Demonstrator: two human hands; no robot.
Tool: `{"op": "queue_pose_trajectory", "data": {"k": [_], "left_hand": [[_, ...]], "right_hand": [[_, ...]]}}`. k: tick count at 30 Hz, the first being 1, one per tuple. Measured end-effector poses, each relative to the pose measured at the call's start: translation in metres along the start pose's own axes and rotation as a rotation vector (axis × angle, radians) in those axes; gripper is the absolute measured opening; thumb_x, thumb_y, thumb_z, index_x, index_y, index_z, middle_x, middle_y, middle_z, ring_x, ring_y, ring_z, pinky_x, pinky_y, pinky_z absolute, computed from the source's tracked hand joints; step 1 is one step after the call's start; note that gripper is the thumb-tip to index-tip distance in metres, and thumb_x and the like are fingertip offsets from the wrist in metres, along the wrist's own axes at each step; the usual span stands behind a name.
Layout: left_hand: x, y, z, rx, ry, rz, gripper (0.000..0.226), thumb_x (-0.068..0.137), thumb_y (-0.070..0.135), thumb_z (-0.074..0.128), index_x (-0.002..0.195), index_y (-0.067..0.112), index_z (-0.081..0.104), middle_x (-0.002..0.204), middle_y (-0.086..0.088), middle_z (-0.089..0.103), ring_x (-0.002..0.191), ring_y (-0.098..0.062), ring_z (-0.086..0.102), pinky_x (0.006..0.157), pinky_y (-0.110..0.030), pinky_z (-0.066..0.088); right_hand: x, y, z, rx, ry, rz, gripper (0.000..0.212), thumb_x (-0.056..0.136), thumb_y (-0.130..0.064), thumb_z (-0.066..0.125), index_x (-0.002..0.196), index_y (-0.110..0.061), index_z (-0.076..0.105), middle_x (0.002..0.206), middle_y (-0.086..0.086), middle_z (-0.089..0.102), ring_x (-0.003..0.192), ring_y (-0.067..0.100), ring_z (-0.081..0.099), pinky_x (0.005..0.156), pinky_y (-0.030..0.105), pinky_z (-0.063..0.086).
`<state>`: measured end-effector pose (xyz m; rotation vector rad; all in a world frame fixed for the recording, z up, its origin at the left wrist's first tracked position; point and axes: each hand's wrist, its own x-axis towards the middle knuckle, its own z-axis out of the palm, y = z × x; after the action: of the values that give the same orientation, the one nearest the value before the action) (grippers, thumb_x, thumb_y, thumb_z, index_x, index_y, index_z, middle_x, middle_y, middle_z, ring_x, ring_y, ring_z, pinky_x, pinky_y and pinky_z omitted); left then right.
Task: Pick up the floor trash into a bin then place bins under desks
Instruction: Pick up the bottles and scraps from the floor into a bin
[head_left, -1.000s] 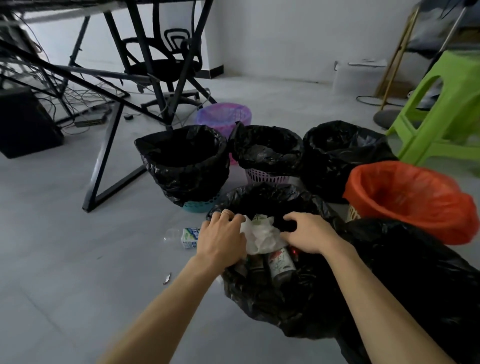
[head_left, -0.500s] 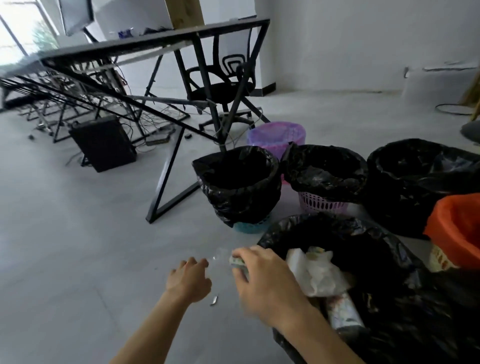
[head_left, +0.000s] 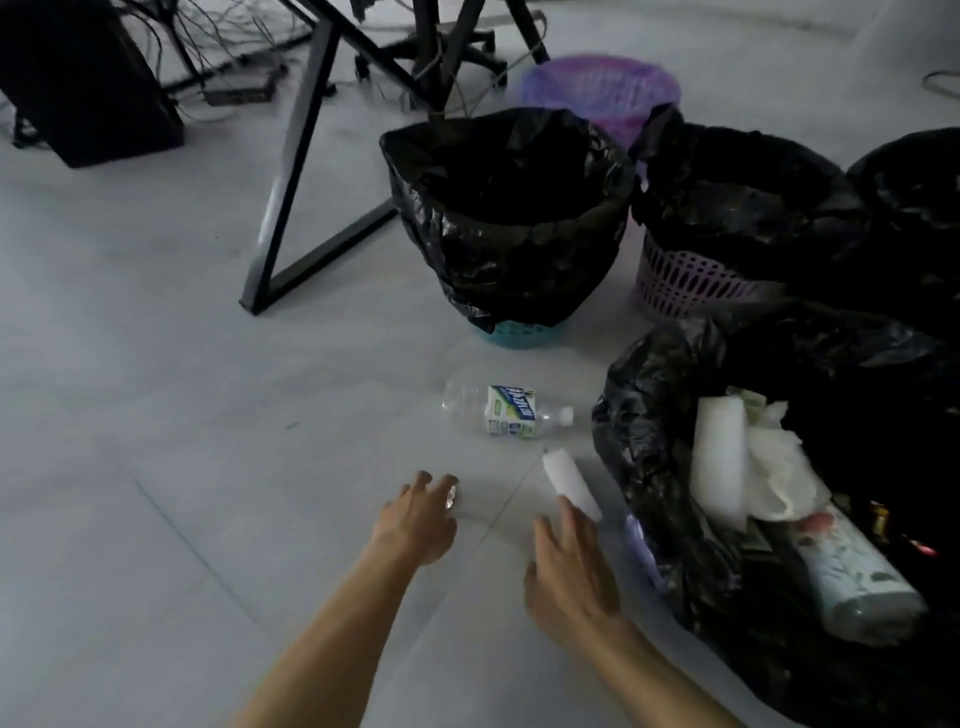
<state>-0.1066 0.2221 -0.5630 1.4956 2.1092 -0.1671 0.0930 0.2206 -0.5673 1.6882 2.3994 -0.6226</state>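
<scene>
A clear plastic bottle (head_left: 506, 413) with a white and green label lies on the grey floor. A white paper roll (head_left: 569, 480) lies just in front of it, and the fingertips of my right hand (head_left: 569, 566) touch its near end. My left hand (head_left: 415, 519) is spread low over the floor, its fingertips at a small shiny scrap (head_left: 451, 500). To the right stands a black-lined bin (head_left: 649, 415) holding white paper, a roll and a printed can.
Behind the bottle stands a teal bin (head_left: 511, 332) with a black liner, and a pink one (head_left: 685, 283) is to its right. A purple bin (head_left: 597, 88) sits further back. A black desk leg (head_left: 291, 171), cables and a dark box (head_left: 83, 78) are at the left.
Both hands have left the near bin and dropped toward the floor. The view has tilted down and closer. The right hand now touches the white roll; the left reaches the shiny scrap.
</scene>
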Motion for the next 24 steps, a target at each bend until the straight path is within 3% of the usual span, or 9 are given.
{"op": "queue_pose_trajectory", "data": {"k": [2, 5, 6, 7, 9, 10, 13, 19, 24], "left_hand": [[0.012, 0.001, 0.013, -0.013, 0.014, 0.073, 0.054, 0.097, 0.029, 0.051, 0.149, 0.036, 0.036, 0.151, 0.0, 0.037, 0.131, -0.028, 0.045, 0.101, -0.041, 0.045], [0.021, -0.004, 0.032, 0.034, 0.052, 0.126, 0.038, 0.097, 0.017, 0.045, 0.133, 0.024, 0.055, 0.137, 0.0, 0.052, 0.123, -0.026, 0.05, 0.09, -0.039, 0.048], [0.021, -0.008, 0.038, 0.028, 0.06, 0.125, 0.035, 0.095, 0.013, 0.042, 0.125, 0.021, 0.058, 0.13, -0.001, 0.055, 0.119, -0.027, 0.053, 0.085, -0.038, 0.048], [0.02, -0.012, 0.041, 0.019, 0.053, 0.123, 0.033, 0.094, 0.012, 0.04, 0.12, 0.02, 0.058, 0.124, -0.003, 0.056, 0.117, -0.028, 0.054, 0.08, -0.038, 0.045], [0.012, -0.017, 0.044, 0.049, 0.023, 0.132, 0.032, 0.095, 0.013, 0.038, 0.123, 0.017, 0.055, 0.122, -0.007, 0.053, 0.116, -0.031, 0.054, 0.075, -0.039, 0.041], [0.008, -0.018, 0.044, 0.084, 0.015, 0.151, 0.034, 0.096, 0.013, 0.039, 0.127, 0.015, 0.052, 0.123, -0.009, 0.051, 0.118, -0.032, 0.052, 0.077, -0.04, 0.043], [-0.006, -0.016, 0.039, 0.141, 0.027, 0.169, 0.042, 0.097, 0.006, 0.04, 0.138, 0.014, 0.045, 0.128, -0.011, 0.047, 0.122, -0.031, 0.048, 0.085, -0.043, 0.048], [-0.014, -0.015, 0.033, 0.087, 0.004, 0.053, 0.045, 0.095, 0.004, 0.04, 0.139, 0.014, 0.042, 0.127, -0.014, 0.054, 0.119, -0.035, 0.055, 0.09, -0.044, 0.049], [-0.033, -0.035, 0.021, -0.115, 0.016, -0.089, 0.046, 0.094, 0.009, 0.049, 0.138, 0.016, 0.04, 0.121, -0.016, 0.064, 0.109, -0.036, 0.063, 0.085, -0.043, 0.055]], "right_hand": [[0.018, -0.002, 0.001, 0.065, 0.116, 0.073, 0.074, 0.057, -0.017, 0.078, 0.129, -0.014, 0.061, 0.145, 0.026, 0.044, 0.127, 0.042, 0.045, 0.098, 0.045, 0.049], [0.039, -0.002, -0.004, 0.05, 0.078, 0.144, 0.087, 0.08, -0.012, 0.063, 0.156, -0.025, 0.024, 0.164, 0.019, 0.006, 0.145, 0.04, 0.02, 0.118, 0.042, 0.023], [0.044, -0.001, -0.001, 0.008, 0.06, 0.156, 0.086, 0.082, -0.009, 0.061, 0.157, -0.023, 0.021, 0.164, 0.017, 0.007, 0.144, 0.041, 0.024, 0.118, 0.043, 0.024], [0.05, 0.001, 0.002, -0.035, 0.106, 0.135, 0.084, 0.078, -0.003, 0.064, 0.154, -0.019, 0.032, 0.161, 0.02, 0.02, 0.135, 0.044, 0.038, 0.113, 0.046, 0.035], [0.049, 0.004, 0.007, -0.086, 0.096, 0.167, 0.076, 0.068, 0.007, 0.072, 0.139, -0.015, 0.057, 0.146, 0.021, 0.048, 0.104, 0.047, 0.06, 0.091, 0.049, 0.053], [0.048, 0.007, 0.009, -0.073, 0.093, 0.183, 0.073, 0.073, 0.008, 0.068, 0.14, -0.018, 0.056, 0.147, 0.018, 0.048, 0.102, 0.048, 0.06, 0.091, 0.049, 0.053], [0.04, 0.012, 0.015, -0.049, 0.043, 0.16, 0.072, 0.088, 0.003, 0.05, 0.152, -0.027, 0.037, 0.155, 0.011, 0.035, 0.118, 0.045, 0.054, 0.102, 0.047, 0.044], [0.025, -0.002, -0.005, -0.095, -0.146, 0.147, 0.071, 0.092, -0.007, 0.046, 0.155, -0.031, 0.025, 0.161, 0.003, 0.024, 0.134, 0.038, 0.043, 0.11, 0.038, 0.036], [0.006, -0.018, -0.027, -0.172, -0.29, 0.125, 0.054, 0.093, -0.017, 0.052, 0.145, -0.02, 0.042, 0.144, 0.012, 0.048, 0.13, 0.035, 0.048, 0.105, 0.039, 0.041]]}}
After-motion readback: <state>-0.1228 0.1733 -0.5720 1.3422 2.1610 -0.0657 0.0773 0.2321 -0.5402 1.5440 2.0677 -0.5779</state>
